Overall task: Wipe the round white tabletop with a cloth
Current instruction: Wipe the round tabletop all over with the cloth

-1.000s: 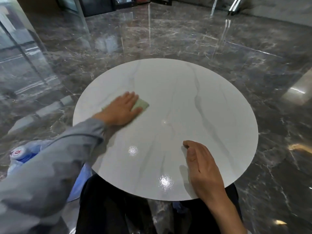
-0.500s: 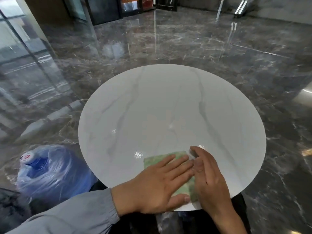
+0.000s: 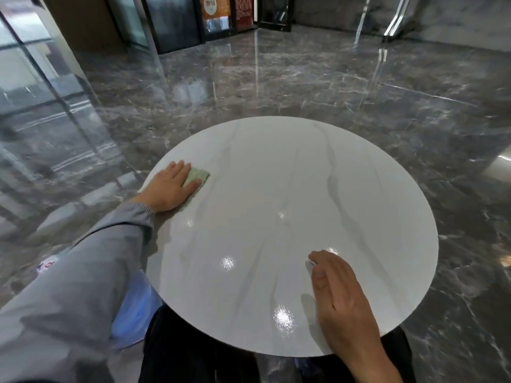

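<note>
The round white tabletop point(image 3: 290, 194) with faint grey veins fills the middle of the view. A pale green cloth point(image 3: 198, 176) lies near its far left edge. My left hand point(image 3: 168, 187) presses flat on the cloth with straight fingers, covering most of it. My right hand point(image 3: 343, 297) rests palm down on the near right part of the tabletop, fingers straight and together, holding nothing.
Glossy dark marble floor point(image 3: 359, 87) surrounds the table. A blue water jug point(image 3: 132, 313) stands on the floor at the near left, mostly hidden by my grey sleeve. Glass panels point(image 3: 41, 92) run along the left; dark doors stand at the back.
My left hand swept the cloth from the near edge beside my right hand back out to the far left edge. My right hand stayed in place.
</note>
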The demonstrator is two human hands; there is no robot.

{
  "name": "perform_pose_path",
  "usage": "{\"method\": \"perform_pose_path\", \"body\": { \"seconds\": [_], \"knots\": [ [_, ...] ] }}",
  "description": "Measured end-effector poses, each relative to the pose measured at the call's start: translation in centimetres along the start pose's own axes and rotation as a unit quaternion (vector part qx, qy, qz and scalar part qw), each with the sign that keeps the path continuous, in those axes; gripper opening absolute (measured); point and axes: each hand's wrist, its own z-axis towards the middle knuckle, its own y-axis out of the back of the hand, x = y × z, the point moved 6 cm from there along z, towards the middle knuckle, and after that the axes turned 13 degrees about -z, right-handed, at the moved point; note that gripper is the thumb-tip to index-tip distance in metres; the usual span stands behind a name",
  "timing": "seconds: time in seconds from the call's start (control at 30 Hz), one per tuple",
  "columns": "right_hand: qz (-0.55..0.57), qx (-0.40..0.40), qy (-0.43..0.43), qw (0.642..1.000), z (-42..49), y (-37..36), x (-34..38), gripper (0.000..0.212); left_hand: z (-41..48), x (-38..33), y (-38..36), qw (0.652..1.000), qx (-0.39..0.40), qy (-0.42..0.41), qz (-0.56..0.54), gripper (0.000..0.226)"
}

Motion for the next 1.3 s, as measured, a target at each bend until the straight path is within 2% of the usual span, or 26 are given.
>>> {"method": "perform_pose_path", "body": {
  "seconds": [0.13,0.23,0.37,0.43,0.5,0.6,0.7,0.87,1.03,1.17,1.23,1.3],
  "knots": [
    [-0.057,-0.014,0.036,0.998,0.1,0.0,0.3,0.051,-2.0,-0.3,-0.3,1.000,-0.004,0.010,-0.001,0.080],
    [-0.083,-0.017,0.049,0.995,0.5,0.2,0.7,0.044,-5.7,-2.5,-1.7,1.000,0.005,-0.025,0.004,0.078],
    [-0.174,0.039,0.065,0.982,0.6,-0.3,1.0,0.030,-13.1,-6.9,-5.5,0.988,0.035,-0.148,0.019,0.079],
    [-0.248,0.100,0.066,0.961,0.9,-0.9,1.5,0.034,-16.8,-8.4,-6.7,0.978,0.031,-0.206,0.020,0.076],
    [-0.284,0.151,0.072,0.944,1.9,-1.4,2.5,0.043,-18.5,-8.4,-7.0,0.975,0.033,-0.220,0.007,0.072],
    [-0.261,0.194,0.105,0.940,4.5,-2.8,5.3,0.052,-17.6,-7.1,-6.2,0.980,0.035,-0.194,-0.012,0.070],
    [-0.284,0.281,0.118,0.909,6.5,-5.2,7.1,0.060,-13.8,-4.2,-4.3,0.992,0.028,-0.122,-0.022,0.078],
    [-0.330,0.297,0.128,0.887,7.9,-6.2,7.7,0.059,-5.3,1.4,-0.6,1.000,0.009,-0.024,-0.004,0.077],
    [-0.343,0.296,0.131,0.882,8.1,-6.5,7.4,0.058,3.0,2.2,1.4,1.000,-0.009,-0.003,0.010,0.074],
    [-0.341,0.299,0.125,0.883,8.2,-6.7,7.2,0.059,5.8,0.8,1.4,1.000,0.003,0.005,0.025,0.076],
    [-0.341,0.298,0.123,0.883,8.2,-6.8,7.0,0.060,5.4,-1.5,0.7,0.999,0.014,-0.016,0.031,0.075],
    [-0.343,0.291,0.127,0.884,8.2,-6.7,7.0,0.061,4.0,-5.3,-0.8,0.996,0.032,-0.073,0.043,0.074]
  ]
}}
